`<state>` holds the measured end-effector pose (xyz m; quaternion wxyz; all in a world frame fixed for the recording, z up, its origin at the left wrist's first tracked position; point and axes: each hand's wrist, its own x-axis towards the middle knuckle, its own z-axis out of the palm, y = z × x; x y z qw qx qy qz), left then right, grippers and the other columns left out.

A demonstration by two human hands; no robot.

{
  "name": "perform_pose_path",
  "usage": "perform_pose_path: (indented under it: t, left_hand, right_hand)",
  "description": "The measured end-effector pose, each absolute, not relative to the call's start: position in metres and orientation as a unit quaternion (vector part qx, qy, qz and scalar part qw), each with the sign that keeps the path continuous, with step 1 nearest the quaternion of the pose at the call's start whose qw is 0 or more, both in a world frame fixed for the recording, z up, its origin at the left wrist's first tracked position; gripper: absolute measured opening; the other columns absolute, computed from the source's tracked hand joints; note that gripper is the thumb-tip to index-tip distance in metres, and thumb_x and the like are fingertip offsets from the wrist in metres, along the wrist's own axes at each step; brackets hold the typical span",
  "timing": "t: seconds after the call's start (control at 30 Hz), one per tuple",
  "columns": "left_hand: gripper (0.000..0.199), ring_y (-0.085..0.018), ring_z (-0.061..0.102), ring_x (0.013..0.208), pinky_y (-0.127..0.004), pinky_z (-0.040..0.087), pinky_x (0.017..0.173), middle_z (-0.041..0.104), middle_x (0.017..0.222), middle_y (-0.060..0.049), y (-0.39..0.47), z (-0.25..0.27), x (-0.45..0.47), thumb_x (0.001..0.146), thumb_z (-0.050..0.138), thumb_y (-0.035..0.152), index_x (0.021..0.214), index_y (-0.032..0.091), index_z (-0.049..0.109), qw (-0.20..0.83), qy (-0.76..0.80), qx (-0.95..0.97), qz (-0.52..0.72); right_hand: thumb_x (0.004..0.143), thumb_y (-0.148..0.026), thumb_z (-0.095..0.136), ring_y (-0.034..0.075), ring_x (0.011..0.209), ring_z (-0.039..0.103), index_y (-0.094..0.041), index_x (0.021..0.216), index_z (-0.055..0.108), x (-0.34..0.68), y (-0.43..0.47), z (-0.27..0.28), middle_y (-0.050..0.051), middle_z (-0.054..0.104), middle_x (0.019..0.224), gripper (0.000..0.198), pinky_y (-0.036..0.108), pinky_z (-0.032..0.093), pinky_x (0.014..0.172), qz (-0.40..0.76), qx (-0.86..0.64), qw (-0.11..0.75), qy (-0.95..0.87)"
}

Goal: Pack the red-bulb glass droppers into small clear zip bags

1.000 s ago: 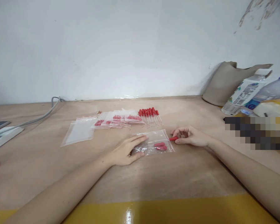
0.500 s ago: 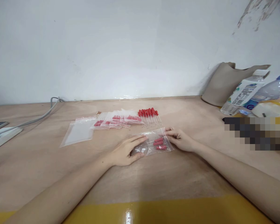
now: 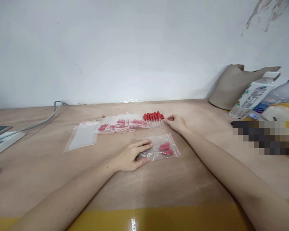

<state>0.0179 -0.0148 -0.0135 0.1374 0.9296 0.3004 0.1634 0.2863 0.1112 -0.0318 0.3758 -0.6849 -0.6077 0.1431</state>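
My left hand [image 3: 133,156] lies with fingers spread on the left end of a clear zip bag [image 3: 154,155], pressing it to the table. Inside the bag, toward its right end, are red-bulbed droppers [image 3: 164,147] with clear stems. My right hand [image 3: 176,123] is at the right end of a row of loose red-bulbed droppers [image 3: 154,117]. Its thumb and fingertips pinch at the stem of the rightmost dropper [image 3: 162,116], which still lies beside the others.
Overlapping filled bags [image 3: 120,123] lie left of the row, with flat unfilled bags [image 3: 83,136] farther left. A cable [image 3: 45,120], a phone [image 3: 0,130] and a white box [image 3: 12,141] are at the left. Bottles [image 3: 255,96] and a grey-brown container [image 3: 227,86] stand right.
My right hand has let go of the zip bag's right edge and moved up to the right end of the dropper row. My left hand stays on the bag.
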Motion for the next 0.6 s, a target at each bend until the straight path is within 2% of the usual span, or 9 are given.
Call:
perform_pose_path:
  t: [0.1, 0.17, 0.27, 0.4, 0.5, 0.6]
  left_hand:
    - [0.051, -0.023, 0.036, 0.128, -0.04, 0.033, 0.104, 0.036, 0.141, -0.007, -0.015, -0.013, 0.018, 0.087, 0.049, 0.039, 0.134, 0.023, 0.039, 0.139, 0.298, 0.93, 0.167]
    - [0.051, -0.023, 0.036, 0.128, -0.04, 0.033, 0.105, 0.036, 0.141, -0.007, -0.015, -0.013, 0.018, 0.087, 0.049, 0.039, 0.134, 0.023, 0.039, 0.14, 0.296, 0.93, 0.167]
    - [0.051, -0.023, 0.036, 0.128, -0.041, 0.032, 0.105, 0.036, 0.141, -0.007, -0.014, -0.013, 0.018, 0.087, 0.05, 0.039, 0.134, 0.022, 0.039, 0.141, 0.292, 0.93, 0.17]
    - [0.051, -0.023, 0.036, 0.127, -0.04, 0.033, 0.105, 0.036, 0.141, -0.007, -0.015, -0.014, 0.018, 0.087, 0.049, 0.039, 0.134, 0.022, 0.039, 0.141, 0.296, 0.929, 0.169]
    - [0.051, -0.023, 0.036, 0.128, -0.04, 0.033, 0.105, 0.036, 0.141, -0.007, -0.015, -0.013, 0.018, 0.087, 0.049, 0.039, 0.134, 0.023, 0.039, 0.143, 0.294, 0.93, 0.168]
    - [0.051, -0.023, 0.036, 0.128, -0.04, 0.033, 0.105, 0.036, 0.141, -0.007, -0.015, -0.012, 0.018, 0.087, 0.049, 0.039, 0.134, 0.022, 0.039, 0.146, 0.295, 0.929, 0.168]
  right_hand:
    - [0.073, -0.035, 0.057, 0.019, 0.084, 0.061, -0.016, 0.089, 0.062, 0.286, 0.119, -0.034, 0.007, 0.067, 0.088, 0.026, 0.028, 0.044, 0.074, 0.144, -0.701, 0.376, -0.589]
    - [0.075, -0.035, 0.054, 0.02, 0.087, 0.061, -0.015, 0.096, 0.06, 0.287, 0.122, -0.035, 0.01, 0.067, 0.092, 0.03, 0.03, 0.044, 0.076, 0.142, -0.708, 0.381, -0.578]
    - [0.069, -0.038, 0.061, 0.026, 0.094, 0.059, -0.013, 0.099, 0.058, 0.288, 0.124, -0.034, 0.014, 0.065, 0.095, 0.04, 0.035, 0.043, 0.079, 0.141, -0.714, 0.376, -0.574]
    - [0.067, -0.029, 0.064, 0.03, 0.097, 0.058, -0.012, 0.097, 0.058, 0.291, 0.129, -0.033, 0.018, 0.064, 0.093, 0.035, 0.038, 0.042, 0.081, 0.15, -0.709, 0.381, -0.574]
    - [0.07, -0.026, 0.059, 0.027, 0.091, 0.06, -0.012, 0.107, 0.053, 0.297, 0.123, -0.036, 0.014, 0.064, 0.085, 0.041, 0.036, 0.044, 0.078, 0.162, -0.694, 0.405, -0.573]
    - [0.075, -0.028, 0.05, 0.019, 0.069, 0.061, -0.014, 0.125, 0.037, 0.302, 0.099, -0.039, 0.004, 0.061, 0.074, 0.053, 0.031, 0.048, 0.062, 0.208, -0.659, 0.468, -0.55]
